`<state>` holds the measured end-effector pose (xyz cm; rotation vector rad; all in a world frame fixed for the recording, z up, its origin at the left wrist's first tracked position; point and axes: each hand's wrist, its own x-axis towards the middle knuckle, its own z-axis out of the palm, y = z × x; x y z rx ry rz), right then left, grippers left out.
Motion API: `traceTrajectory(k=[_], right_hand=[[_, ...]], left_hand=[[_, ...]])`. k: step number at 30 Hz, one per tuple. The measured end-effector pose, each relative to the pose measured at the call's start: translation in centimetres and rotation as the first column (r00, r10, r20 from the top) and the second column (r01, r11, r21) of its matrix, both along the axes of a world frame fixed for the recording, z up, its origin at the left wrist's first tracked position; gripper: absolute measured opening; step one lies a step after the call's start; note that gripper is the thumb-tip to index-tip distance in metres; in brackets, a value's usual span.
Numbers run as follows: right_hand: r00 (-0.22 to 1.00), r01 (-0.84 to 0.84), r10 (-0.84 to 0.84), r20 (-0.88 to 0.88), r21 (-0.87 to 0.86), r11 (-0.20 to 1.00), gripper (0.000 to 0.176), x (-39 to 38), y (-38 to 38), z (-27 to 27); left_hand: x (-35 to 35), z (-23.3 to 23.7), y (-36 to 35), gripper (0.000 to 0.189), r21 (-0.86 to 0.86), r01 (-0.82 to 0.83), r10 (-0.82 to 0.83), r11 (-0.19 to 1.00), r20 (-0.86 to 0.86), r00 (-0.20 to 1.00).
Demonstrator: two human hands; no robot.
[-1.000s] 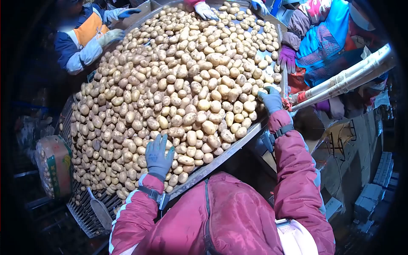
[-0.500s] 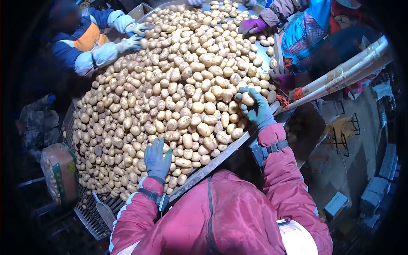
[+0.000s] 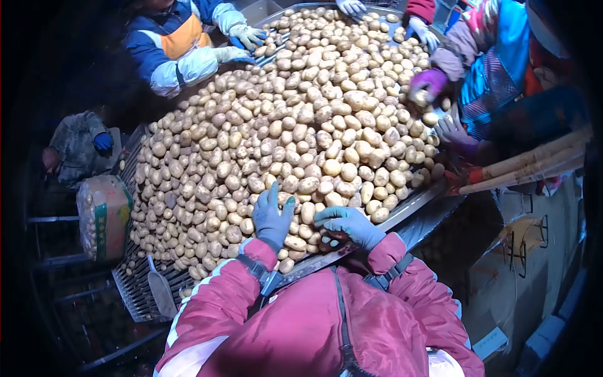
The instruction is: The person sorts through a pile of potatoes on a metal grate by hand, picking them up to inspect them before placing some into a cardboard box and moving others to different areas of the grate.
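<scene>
A large heap of potatoes covers the metal sorting table. My left hand, in a grey-green glove, lies on the potatoes near the front edge with its fingers spread. Beside it on the right, my right hand, gloved the same way, is bent over the potatoes at the table's edge. Its fingers curl over a dark potato, which is partly hidden under the palm.
Co-workers' gloved hands reach in at the upper left, top and right. A filled sack and a scoop on a slatted rack are at left. Wrapped poles jut in at right.
My right hand has moved left and toward me from the right edge, close to my left hand. The pale potato it held is no longer seen in it. The view has shifted.
</scene>
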<state>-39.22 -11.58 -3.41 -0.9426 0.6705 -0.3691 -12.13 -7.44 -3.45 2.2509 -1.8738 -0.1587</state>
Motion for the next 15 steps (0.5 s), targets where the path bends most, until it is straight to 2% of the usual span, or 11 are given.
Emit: traceTrajectory(k=[3,4,5,7,8,10,11,12,13,14,15], right_hand=[[0.99,0.033,-0.032,-0.136,0.011,0.999,0.063,1.7,-0.6,1.4],[0.988,0.056,-0.039,-0.148,0.111,0.992,0.072,1.7,-1.4,2.9],[0.989,0.114,-0.1,-0.108,0.138,0.984,0.068,1.5,-2.0,4.5],[0.99,0.099,-0.089,-0.113,0.084,0.992,0.066,1.5,-3.7,2.3],[0.975,0.084,-0.067,-0.213,0.068,0.994,0.064,1.2,-5.0,5.6],[0.945,0.193,-0.198,-0.262,-0.046,0.98,0.051,1.5,-6.6,5.9],[0.932,0.249,-0.26,-0.254,-0.073,0.966,0.046,1.7,-7.8,7.3],[0.93,0.233,-0.236,-0.282,-0.045,0.971,0.043,1.4,-9.1,6.4],[0.925,0.219,-0.214,-0.313,-0.018,0.975,0.04,0.4,-10.3,4.7],[0.948,0.227,-0.236,-0.215,-0.065,0.972,0.038,-0.4,-11.0,2.1],[0.931,0.288,-0.298,-0.211,-0.079,0.955,0.032,-0.5,-11.5,2.1]], left_hand=[[-2.5,0.9,-1.5,0.069,-0.05,-0.093,0.09,0.994,-0.057,0.994],[-3.0,0.6,-1.9,0.071,-0.081,-0.071,0.064,0.994,-0.081,0.995],[-3.5,0.2,-2.4,0.074,-0.112,-0.048,0.036,0.993,-0.108,0.994],[-5.4,-0.1,-4.1,0.079,-0.085,-0.082,0.069,0.993,-0.146,0.987],[-5.8,-1.6,-5.2,0.083,0.079,-0.143,0.157,0.987,-0.212,0.965],[-7.4,-3.3,-8.1,0.081,-0.214,-0.115,0.027,0.97,-0.373,0.927],[-9.4,0.9,-9.8,0.079,-0.286,-0.034,-0.024,0.958,-0.198,0.98],[-11.1,6.2,-11.6,0.079,-0.112,-0.044,-0.01,0.993,-0.44,0.898],[-10.6,3.9,-12.6,0.074,-0.053,0.131,-0.141,0.99,-0.277,0.95],[-10.1,1.4,-13.6,0.07,0.004,0.297,-0.294,0.955,-0.124,0.948],[-10.0,2.1,-13.5,0.067,-0.034,0.249,-0.249,0.968,-0.267,0.931]])
